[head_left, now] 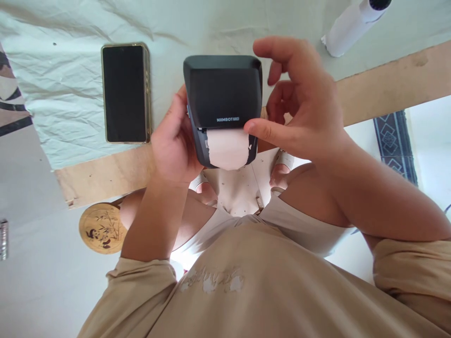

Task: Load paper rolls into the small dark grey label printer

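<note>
A dark label printer (224,91) marked NIIMBOT is held up in front of me, over the table's near edge. White paper (228,149) sticks out of its lower end, with a ragged edge. My left hand (176,141) grips the printer from its left side and underneath; most of those fingers are hidden behind it. At the right side, my right hand (303,98) has its thumb tip at the printer's lower right, by the paper slot. Its other fingers are apart and curved, with nothing between them.
A phone with a dark screen (126,94) lies on the pale green cloth (70,84) at the left. A white bottle with a black cap (352,28) is at the back right. The table's bare wooden edge (394,80) runs below. A round wooden disc (102,227) sits lower left.
</note>
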The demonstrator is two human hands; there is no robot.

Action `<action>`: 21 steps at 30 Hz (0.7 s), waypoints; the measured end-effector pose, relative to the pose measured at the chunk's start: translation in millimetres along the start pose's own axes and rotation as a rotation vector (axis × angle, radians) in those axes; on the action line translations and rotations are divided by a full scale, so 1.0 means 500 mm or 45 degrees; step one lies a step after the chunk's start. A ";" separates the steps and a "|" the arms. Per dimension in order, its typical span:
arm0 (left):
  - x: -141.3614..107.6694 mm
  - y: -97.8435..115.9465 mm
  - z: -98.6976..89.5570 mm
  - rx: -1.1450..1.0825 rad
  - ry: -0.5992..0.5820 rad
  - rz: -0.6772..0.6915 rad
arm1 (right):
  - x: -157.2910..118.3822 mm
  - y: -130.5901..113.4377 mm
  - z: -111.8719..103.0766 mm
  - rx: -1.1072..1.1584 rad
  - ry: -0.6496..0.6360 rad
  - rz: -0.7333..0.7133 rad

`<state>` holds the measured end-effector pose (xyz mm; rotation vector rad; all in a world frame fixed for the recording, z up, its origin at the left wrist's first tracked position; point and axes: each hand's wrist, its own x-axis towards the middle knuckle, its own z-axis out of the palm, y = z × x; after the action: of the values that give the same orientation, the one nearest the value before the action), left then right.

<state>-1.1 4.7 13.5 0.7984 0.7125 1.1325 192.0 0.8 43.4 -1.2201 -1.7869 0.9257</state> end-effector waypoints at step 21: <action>-0.012 -0.015 0.000 0.167 -0.173 -0.011 | 0.007 -0.059 0.007 -0.979 -0.246 0.070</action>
<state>1.0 -2.7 8.0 0.9727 0.6804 1.0212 176.7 -4.4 68.3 -1.6847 -2.3830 0.3778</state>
